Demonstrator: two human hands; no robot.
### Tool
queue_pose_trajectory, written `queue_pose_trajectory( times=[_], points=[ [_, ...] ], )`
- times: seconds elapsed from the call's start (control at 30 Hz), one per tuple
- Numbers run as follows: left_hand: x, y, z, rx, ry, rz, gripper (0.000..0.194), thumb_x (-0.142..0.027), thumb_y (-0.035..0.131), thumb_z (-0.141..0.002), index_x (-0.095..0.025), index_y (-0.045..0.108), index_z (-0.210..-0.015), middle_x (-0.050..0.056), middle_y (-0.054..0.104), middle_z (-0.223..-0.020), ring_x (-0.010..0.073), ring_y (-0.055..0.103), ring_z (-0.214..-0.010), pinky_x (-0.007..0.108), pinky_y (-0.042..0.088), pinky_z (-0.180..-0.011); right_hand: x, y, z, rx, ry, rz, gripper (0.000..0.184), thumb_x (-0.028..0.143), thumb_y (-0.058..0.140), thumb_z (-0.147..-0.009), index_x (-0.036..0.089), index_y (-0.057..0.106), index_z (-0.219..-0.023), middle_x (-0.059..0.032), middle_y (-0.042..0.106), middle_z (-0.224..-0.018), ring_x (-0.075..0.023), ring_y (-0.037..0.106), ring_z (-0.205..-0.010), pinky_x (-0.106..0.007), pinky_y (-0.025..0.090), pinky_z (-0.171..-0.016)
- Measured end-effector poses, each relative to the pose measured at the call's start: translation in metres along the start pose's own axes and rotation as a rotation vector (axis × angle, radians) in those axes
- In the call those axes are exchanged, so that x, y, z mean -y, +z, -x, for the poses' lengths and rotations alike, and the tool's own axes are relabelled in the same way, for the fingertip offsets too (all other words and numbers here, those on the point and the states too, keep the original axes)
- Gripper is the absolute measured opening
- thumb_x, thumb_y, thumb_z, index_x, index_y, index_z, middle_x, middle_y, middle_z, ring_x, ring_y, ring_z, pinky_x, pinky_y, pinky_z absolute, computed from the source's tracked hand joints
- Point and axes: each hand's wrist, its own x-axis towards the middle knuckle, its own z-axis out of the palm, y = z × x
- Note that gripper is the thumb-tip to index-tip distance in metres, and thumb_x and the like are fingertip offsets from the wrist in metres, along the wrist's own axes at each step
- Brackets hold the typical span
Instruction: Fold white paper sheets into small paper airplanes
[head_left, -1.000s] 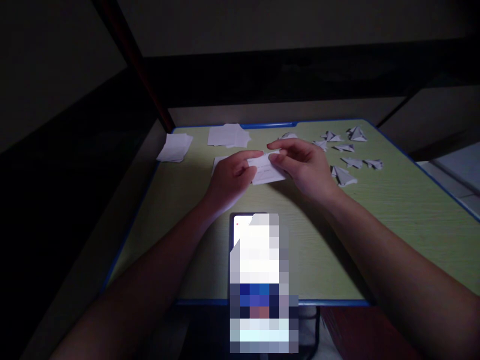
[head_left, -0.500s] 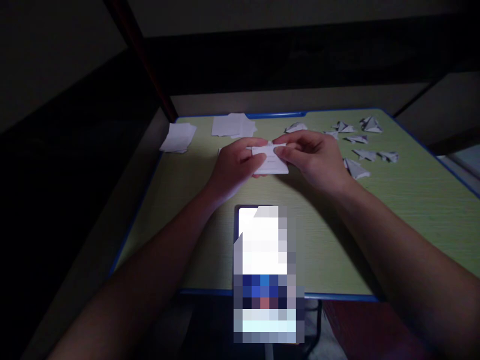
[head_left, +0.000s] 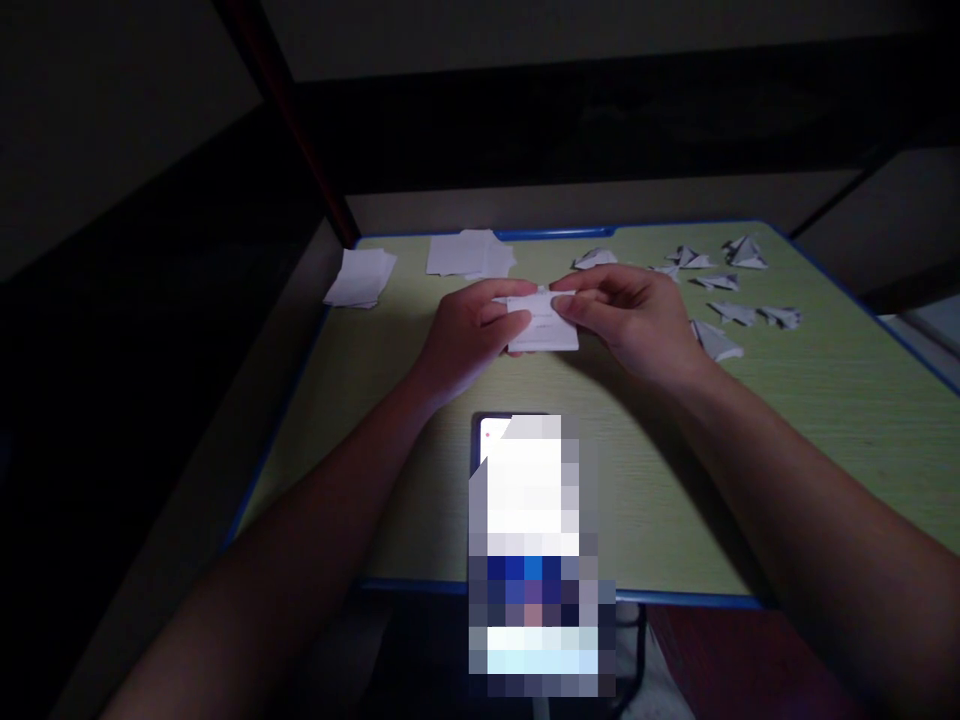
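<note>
Between my two hands, above the middle of the table, is a small folded piece of white paper (head_left: 551, 330) with faint printed lines. My left hand (head_left: 476, 325) grips its left side, thumb on the front face and fingers behind and along the upper edge. With thumb and forefinger, my right hand (head_left: 630, 310) pinches the paper's upper right edge. A tiny fold pokes up at the top between the fingertips. The back of the paper and some of the left fingers are hidden.
Two piles of white paper sheets, a left one (head_left: 360, 278) and a middle one (head_left: 469, 254), lie at the back. Several folded paper figures (head_left: 735, 313) are spread at the right. A lit phone (head_left: 525, 490), partly pixelated, is at the front of the blue-edged table (head_left: 360, 450).
Both hands keep their hold on the folded paper, and its face is tilted slightly differently. The whole view has shifted a little.
</note>
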Motion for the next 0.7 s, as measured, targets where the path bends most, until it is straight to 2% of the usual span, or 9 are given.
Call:
queue_pose_trajectory(
  times=[0.23,0.57,0.7],
  points=[
    [-0.0001,0.0008,0.0004,-0.01,-0.008,-0.016,0.03,-0.022,0.063,-0.074,-0.012,0.07,-0.101,0.0,0.067,-0.064,0.0114,0.062,-0.057,0.02,0.047,-0.05,0.0023,-0.0013,0.0002,0.032,0.014,0.016,0.008,0.023,0.075,-0.074,0.019,0.073,-0.081,-0.0013,0.066,-0.067,-0.0133,0.057,-0.058,-0.03,0.049,-0.055],
    [-0.0017,0.0006,-0.0005,-0.048,-0.059,-0.049,0.037,-0.021,0.064,-0.07,-0.01,0.067,-0.105,0.002,0.07,-0.072,0.0104,0.062,-0.056,0.019,0.048,-0.047,0.0037,0.0022,0.0003,0.007,0.024,0.025,0.006,0.016,0.075,-0.074,0.02,0.075,-0.079,-0.0019,0.068,-0.068,-0.0131,0.058,-0.058,-0.031,0.049,-0.056],
    [0.0003,0.0029,-0.0014,-0.027,-0.143,0.046,0.025,-0.028,0.063,-0.074,-0.011,0.067,-0.091,0.002,0.066,-0.065,0.0103,0.061,-0.054,0.019,0.047,-0.045,0.0049,0.0038,0.0022,0.035,0.033,0.006,0.007,0.019,0.075,-0.074,0.019,0.075,-0.081,-0.0017,0.069,-0.067,-0.0128,0.058,-0.058,-0.03,0.049,-0.057]
  ],
)
